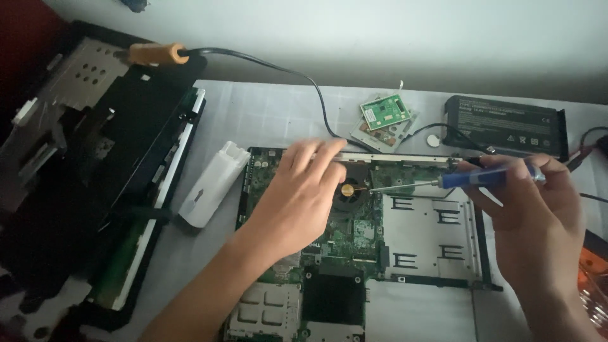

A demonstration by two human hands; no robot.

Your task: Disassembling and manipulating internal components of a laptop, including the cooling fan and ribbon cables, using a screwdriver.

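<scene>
Green motherboard [354, 240], left hand [297, 196] atop, blue screwdriver [443, 182] (gripped)

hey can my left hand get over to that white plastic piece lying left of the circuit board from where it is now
Probably yes. The left hand rests on the green circuit board, and the white plastic piece lies just to its left on the table, with nothing showing between them. The right hand holds the blue screwdriver on the far side.

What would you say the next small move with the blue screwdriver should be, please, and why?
Probably ease the blue screwdriver tip a little leftward onto the brass hub of the fan. The right hand holds it almost level, its tip just short of the hub, while the left hand steadies the green circuit board.
</scene>
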